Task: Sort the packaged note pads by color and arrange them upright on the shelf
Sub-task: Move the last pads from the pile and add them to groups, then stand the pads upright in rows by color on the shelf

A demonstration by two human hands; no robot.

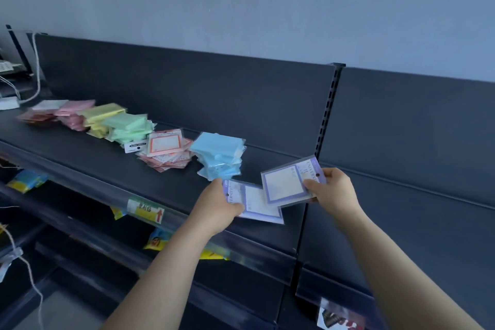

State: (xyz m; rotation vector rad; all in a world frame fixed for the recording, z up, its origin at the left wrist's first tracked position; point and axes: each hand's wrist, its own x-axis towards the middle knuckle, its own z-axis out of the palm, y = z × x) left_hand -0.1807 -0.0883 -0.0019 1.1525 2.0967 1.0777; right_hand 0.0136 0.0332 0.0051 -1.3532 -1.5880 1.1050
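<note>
2 purple pads (284, 184) held; coloured piles (218, 154) crowd shelf (93, 166).

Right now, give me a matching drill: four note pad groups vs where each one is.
1. blue stack
2. green stack
3. orange-bordered pads
4. upper purple-bordered pad

A. held in the right hand
B. beside the yellow stack
C. just beyond the left hand
D. between stacks 1 and 2

Pairs: 1-C, 2-B, 3-D, 4-A.
</note>
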